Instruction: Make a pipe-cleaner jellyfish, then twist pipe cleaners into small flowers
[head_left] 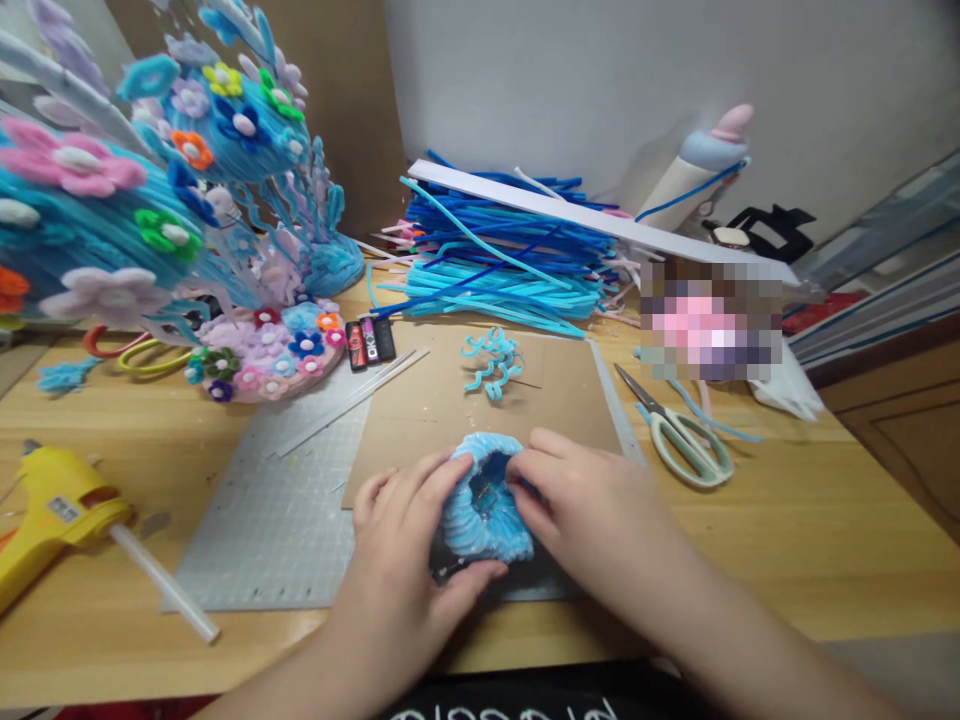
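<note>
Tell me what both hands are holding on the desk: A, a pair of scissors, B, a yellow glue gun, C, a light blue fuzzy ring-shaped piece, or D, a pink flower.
C: the left hand and the right hand both grip the light blue fuzzy piece, while the scissors and the glue gun lie untouched.

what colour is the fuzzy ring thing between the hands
Light blue fuzzy ring, seen in the head view.

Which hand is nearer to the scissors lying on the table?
Right. The right hand grips the blue fuzzy piece just left of the scissors; the left hand holds that piece's far side.
</note>
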